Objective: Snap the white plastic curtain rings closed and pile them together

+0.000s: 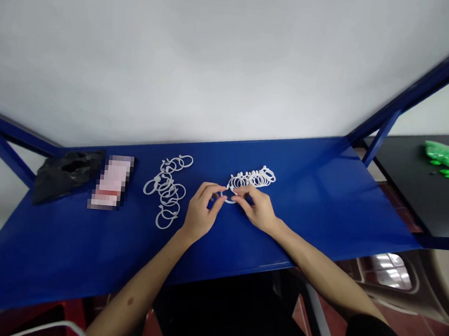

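Between my two hands is a white plastic ring [228,201] with a small clip-like part at its top. My left hand [205,208] pinches its left side between thumb and fingers. On the opposite side, my right hand [257,208] grips the same ring with thumb and forefinger. Just behind my hands lies a row of similar white rings [251,179], closely overlapped. A looser heap of white rings [170,195] spreads over the table to the left of my left hand. Fingertips hide parts of the held ring.
The blue table [218,250] has a white wall behind it and blue frame posts [382,136] at its sides. At the left lie a black plastic bag [66,173] and a blurred-out flat pink object [112,182]. A bag of green pieces [447,155] rests on a dark table to the right.
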### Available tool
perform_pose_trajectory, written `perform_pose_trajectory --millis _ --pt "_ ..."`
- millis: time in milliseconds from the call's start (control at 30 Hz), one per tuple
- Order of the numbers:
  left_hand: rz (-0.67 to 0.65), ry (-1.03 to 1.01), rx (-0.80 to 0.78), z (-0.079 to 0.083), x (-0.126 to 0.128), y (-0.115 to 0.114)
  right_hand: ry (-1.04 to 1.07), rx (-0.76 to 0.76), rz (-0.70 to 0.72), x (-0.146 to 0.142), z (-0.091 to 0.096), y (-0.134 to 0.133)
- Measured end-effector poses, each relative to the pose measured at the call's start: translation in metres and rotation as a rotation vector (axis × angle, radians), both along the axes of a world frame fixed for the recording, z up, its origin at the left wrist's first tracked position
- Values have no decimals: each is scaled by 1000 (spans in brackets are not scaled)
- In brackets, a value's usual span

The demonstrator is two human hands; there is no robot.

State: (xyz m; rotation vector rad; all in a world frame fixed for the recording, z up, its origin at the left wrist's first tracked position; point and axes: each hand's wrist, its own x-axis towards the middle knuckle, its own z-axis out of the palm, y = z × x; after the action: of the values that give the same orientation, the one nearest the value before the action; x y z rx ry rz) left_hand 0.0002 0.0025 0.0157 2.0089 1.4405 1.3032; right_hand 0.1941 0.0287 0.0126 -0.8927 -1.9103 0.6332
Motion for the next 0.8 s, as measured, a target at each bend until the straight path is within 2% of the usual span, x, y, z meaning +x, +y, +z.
perform_pose_trajectory --millis 100,233,533,667,800 --pt "-47 -146 -202 1 -4 3 -24 60 61 1 2 -1" --pt "-110 -206 -296 0 -5 4 -39 47 117 1 0 -2" --pt "-72 -100 -97 0 7 -7 -129 168 226 5 -1 -7" --pt "-85 -3 -1 -4 9 -9 -219 231 188 5 -2 -11" --pt "-80 129 17 1 2 -1 -230 254 85 1 2 -7"
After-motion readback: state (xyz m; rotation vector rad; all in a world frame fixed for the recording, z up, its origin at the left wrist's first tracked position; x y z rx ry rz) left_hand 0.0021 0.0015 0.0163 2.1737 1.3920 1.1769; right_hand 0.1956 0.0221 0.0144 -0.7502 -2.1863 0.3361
